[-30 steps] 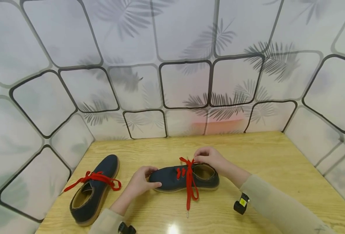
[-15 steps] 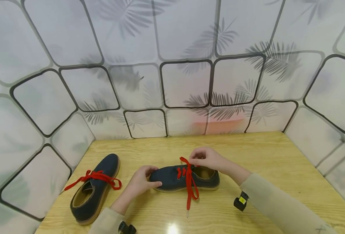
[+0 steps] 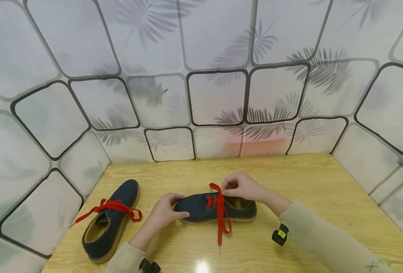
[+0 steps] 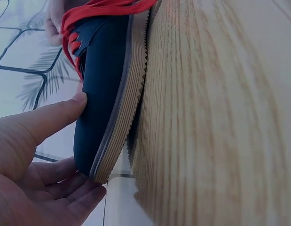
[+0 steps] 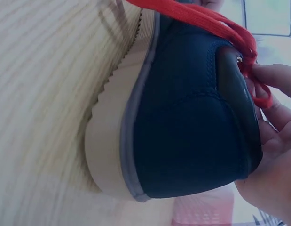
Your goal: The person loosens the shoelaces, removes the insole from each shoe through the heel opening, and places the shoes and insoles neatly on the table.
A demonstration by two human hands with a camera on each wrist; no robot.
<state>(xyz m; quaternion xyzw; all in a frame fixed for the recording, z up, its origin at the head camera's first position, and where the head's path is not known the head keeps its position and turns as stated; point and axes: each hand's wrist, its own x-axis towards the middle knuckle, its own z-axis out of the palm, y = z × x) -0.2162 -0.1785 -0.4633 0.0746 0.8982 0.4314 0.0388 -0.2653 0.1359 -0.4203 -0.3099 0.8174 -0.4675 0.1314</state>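
A navy shoe (image 3: 196,207) with a pale ribbed sole lies across the table, its toe pointing left. My left hand (image 3: 165,211) grips the toe, thumb on the near side and fingers round the tip, as the left wrist view shows. Over the shoe's opening, my right hand (image 3: 244,186) pinches the red shoelace (image 3: 220,216) beside its knot. In the right wrist view, a small lace loop (image 5: 263,96) shows among the fingers. One long lace end hangs over the shoe's near side onto the table, with a loop next to it.
Another navy shoe (image 3: 127,192) stands at the left of the wooden table (image 3: 300,178), toe pointing away, its red lace (image 3: 114,205) spread to both sides. Patterned white walls (image 3: 215,98) enclose the table at the back and sides.
My right hand has shifted slightly left, closer to the lace knot, and its fingers have changed position on the lace. My left hand and both shoes have stayed in place.
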